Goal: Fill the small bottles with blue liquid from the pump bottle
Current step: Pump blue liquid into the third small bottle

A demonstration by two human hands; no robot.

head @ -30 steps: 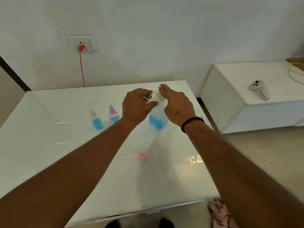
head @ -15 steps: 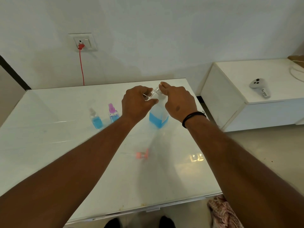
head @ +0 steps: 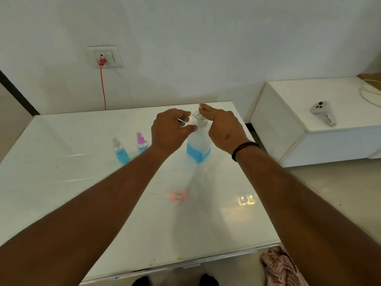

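bare table [head: 61,182] left, pink cap [head: 177,196] centre

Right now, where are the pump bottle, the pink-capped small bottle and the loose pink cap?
pump bottle [head: 196,149], head view, blue lower body
pink-capped bottle [head: 140,137], head view, pink top
loose pink cap [head: 177,196], head view, its middle

Red cable [head: 102,87] plugged into white wall socket [head: 104,56]; grey handheld controller [head: 323,113] on white low cabinet [head: 288,129]; pink checked cloth [head: 281,265] on floor.
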